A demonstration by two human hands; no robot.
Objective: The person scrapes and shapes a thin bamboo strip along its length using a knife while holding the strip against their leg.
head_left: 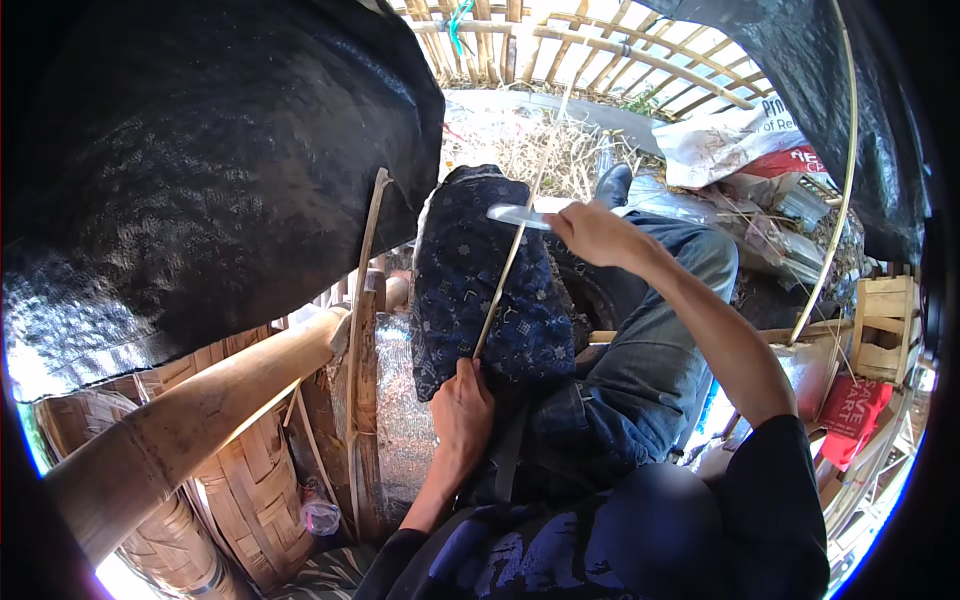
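A thin bamboo strip (508,272) runs from my lap up and away over a dark blue patterned cloth (470,270) laid on my left knee. My left hand (460,408) pinches the near end of the strip against the cloth. My right hand (592,232) is closed on the handle of a knife, whose pale blade (518,215) lies flat across the strip farther up. My legs are in blue jeans (640,350).
A black woven sheet (200,170) fills the upper left. A thick bamboo pole (190,420) and woven bamboo baskets (240,490) stand at lower left. Long bamboo strips (838,190), white sacks (730,140), a wooden crate (885,325) and a bamboo fence (600,50) lie to the right and beyond.
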